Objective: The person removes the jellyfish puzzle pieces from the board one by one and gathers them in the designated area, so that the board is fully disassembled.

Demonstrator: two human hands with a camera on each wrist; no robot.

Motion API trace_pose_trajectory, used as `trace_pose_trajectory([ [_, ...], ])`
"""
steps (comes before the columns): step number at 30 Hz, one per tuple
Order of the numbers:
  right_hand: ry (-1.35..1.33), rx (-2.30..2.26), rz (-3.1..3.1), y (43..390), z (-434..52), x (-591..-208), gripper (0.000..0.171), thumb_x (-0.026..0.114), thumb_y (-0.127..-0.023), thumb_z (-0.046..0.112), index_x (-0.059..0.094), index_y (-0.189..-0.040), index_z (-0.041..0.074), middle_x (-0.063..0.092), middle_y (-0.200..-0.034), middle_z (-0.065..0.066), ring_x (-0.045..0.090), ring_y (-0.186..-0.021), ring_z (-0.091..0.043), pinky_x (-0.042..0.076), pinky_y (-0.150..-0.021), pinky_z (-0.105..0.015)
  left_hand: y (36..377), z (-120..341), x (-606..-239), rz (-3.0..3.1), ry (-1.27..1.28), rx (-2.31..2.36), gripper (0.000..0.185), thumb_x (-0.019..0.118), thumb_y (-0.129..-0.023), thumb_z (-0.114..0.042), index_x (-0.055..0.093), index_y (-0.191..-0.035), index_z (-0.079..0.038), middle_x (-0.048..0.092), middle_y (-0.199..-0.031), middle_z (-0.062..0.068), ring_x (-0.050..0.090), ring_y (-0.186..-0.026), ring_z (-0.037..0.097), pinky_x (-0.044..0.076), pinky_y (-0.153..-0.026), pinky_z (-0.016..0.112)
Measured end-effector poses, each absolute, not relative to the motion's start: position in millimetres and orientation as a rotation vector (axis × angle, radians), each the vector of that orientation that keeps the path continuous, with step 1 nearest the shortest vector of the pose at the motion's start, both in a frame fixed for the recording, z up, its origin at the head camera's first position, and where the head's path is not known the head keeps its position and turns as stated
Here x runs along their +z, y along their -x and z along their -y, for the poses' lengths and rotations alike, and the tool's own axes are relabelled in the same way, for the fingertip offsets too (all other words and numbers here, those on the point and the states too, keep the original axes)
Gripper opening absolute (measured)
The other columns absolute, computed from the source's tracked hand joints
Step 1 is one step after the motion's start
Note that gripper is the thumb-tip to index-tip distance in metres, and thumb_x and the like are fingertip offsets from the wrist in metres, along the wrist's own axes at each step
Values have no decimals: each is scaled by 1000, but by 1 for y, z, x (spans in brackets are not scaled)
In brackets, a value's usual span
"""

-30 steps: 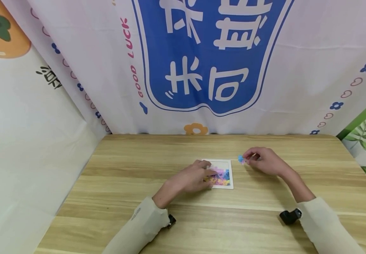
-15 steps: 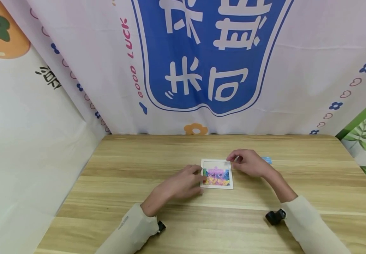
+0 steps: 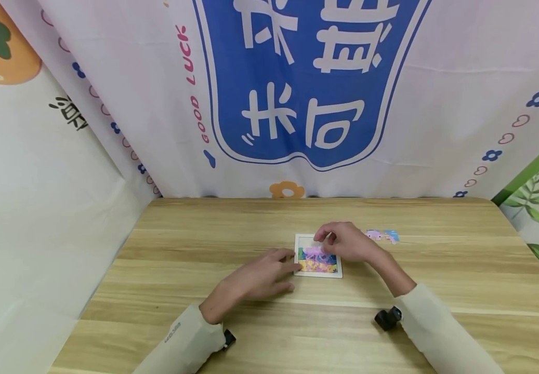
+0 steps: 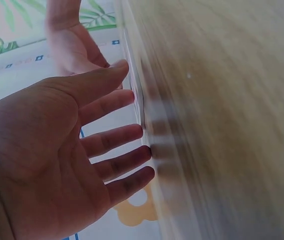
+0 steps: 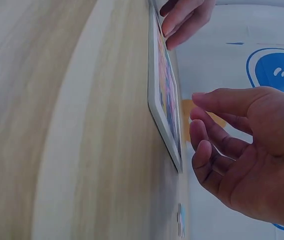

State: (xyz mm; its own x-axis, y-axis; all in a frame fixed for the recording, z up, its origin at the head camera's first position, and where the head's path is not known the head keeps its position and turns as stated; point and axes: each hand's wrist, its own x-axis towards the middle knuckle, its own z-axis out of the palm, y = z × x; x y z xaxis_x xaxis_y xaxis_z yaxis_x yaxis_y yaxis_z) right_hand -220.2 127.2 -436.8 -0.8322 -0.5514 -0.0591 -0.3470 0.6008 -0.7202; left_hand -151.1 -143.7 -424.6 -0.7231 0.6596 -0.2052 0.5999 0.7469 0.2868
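A small jigsaw puzzle (image 3: 318, 265) fills the near part of a white-rimmed tray (image 3: 319, 276). It shows pink, blue and yellow, while the tray's far strip is a plain pale backing. My right hand (image 3: 346, 242) hovers over the tray's right side with bent fingers. In the right wrist view a gap shows between thumb and fingers, with nothing held. My left hand (image 3: 265, 274) has its fingers extended, the tips right at the tray's left edge. Several loose puzzle pieces (image 3: 383, 236), blue and pink, lie right of the tray, partly behind the right hand.
Everything lies on a wood-grain table (image 3: 194, 234). A printed cloth (image 3: 157, 104) hangs along its far edge. Each sleeve has a black wrist camera (image 3: 388, 318) by the cuff.
My right hand has moved left from a blue puzzle piece to above the tray, uncovering the loose pieces. My left hand has drawn back left off the puzzle to the tray's edge.
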Motion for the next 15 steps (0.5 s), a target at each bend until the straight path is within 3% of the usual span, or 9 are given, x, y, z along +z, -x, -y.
trace_pose_trajectory([
  [8,759,-1044,-2544,219,-111,-442,18,75,-96,2,77,-114,8,76,-110,-6,67,-94,-15,60,-85,-33,151,144,-425,-2637,-992,289,51,65,-108,-38,59,-155,-20,42,-170,12,41,-158,33,38,-129,52],
  [15,757,-1006,-2552,216,-99,-446,20,79,-94,3,77,-113,9,75,-108,-3,64,-90,-11,57,-81,-27,151,143,-424,-2637,-993,284,50,66,-108,-38,61,-153,-18,45,-168,13,42,-156,34,40,-128,52],
])
